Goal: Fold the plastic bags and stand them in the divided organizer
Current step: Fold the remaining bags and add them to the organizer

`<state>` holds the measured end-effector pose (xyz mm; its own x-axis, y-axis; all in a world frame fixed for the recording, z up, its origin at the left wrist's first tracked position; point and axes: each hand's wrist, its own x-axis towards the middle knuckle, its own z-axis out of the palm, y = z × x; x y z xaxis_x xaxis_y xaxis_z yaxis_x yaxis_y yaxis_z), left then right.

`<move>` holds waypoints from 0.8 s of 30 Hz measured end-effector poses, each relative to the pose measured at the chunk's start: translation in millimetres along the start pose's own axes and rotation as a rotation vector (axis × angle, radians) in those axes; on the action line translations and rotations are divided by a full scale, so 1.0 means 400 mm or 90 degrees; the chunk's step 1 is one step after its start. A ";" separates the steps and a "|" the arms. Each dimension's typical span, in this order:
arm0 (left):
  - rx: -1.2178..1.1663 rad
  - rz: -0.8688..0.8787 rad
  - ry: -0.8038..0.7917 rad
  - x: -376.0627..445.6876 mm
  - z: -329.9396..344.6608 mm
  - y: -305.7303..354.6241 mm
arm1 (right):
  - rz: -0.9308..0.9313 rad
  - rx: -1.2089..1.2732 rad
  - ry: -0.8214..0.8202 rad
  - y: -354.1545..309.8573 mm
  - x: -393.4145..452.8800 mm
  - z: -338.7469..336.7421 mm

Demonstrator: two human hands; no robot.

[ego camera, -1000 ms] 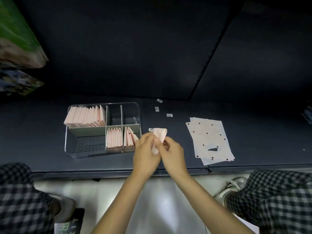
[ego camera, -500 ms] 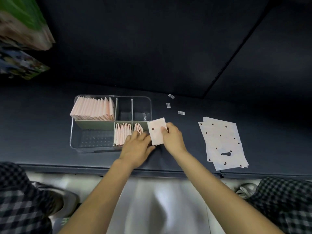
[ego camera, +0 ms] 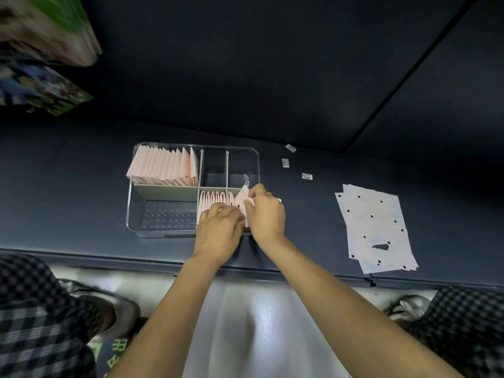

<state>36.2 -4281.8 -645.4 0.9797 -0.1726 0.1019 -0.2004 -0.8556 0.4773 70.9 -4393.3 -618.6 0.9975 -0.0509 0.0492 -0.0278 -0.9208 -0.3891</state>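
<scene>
The step in hand is seating a folded bag [ego camera: 242, 201] in the near right compartment of the clear divided organizer [ego camera: 136, 214], just left of the frame's centre. The right hand [ego camera: 266, 214] has its grip pinched on the upper edge of that pale pink square, which is tilted, one corner up, above the compartment. The left hand [ego camera: 219, 227] lies over the near middle compartment, fingers curled towards the bags already standing there [ego camera: 212, 199]; whether its grip pinches anything I cannot tell.

To do this well, the left fingers should press the standing bags leftward to open a slot, while the right hand turns the square until its lower edge is level, then lowers it straight down beside the divider. Letting go too soon would probably let the slippery plastic spring open or topple its neighbours, so the pinch is best kept until the bag is wedged.

A full row of folded bags [ego camera: 163, 167] stands in the far left compartment. A stack of flat unfolded bags [ego camera: 373, 227] waits on the dark tabletop [ego camera: 313, 227] at right of centre.
</scene>
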 end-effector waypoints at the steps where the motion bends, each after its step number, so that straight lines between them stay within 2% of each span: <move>1: 0.008 -0.001 -0.006 0.000 0.000 -0.001 | -0.016 -0.021 -0.005 0.003 -0.003 0.005; 6: 0.080 -0.002 -0.086 -0.006 0.004 0.001 | -0.063 -0.011 -0.103 0.011 -0.016 0.015; 8: 0.072 -0.015 -0.064 -0.011 0.004 0.005 | -0.044 0.041 -0.149 0.015 -0.014 0.014; 12: -0.009 -0.045 0.064 -0.016 -0.006 0.030 | -0.027 0.126 -0.203 0.022 0.000 0.003; 15: 0.001 -0.013 -0.002 -0.011 0.005 0.042 | -0.025 0.192 -0.183 0.054 -0.012 -0.030; 17: 0.044 -0.017 -0.041 -0.005 0.017 0.039 | -0.022 0.214 -0.114 0.122 -0.032 -0.061; 20: 0.068 -0.013 -0.010 -0.001 0.026 0.039 | 0.012 0.140 -0.022 0.300 -0.063 -0.111; 24: 0.045 0.030 0.096 0.003 0.033 0.074 | 0.145 -0.043 -0.089 0.566 -0.128 -0.156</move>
<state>31.6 -4314.0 -642.7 0.9562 -0.1426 0.2554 -0.2402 -0.8813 0.4069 9.6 -4623.3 -651.8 0.9643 -0.2101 -0.1614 -0.2520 -0.9155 -0.3137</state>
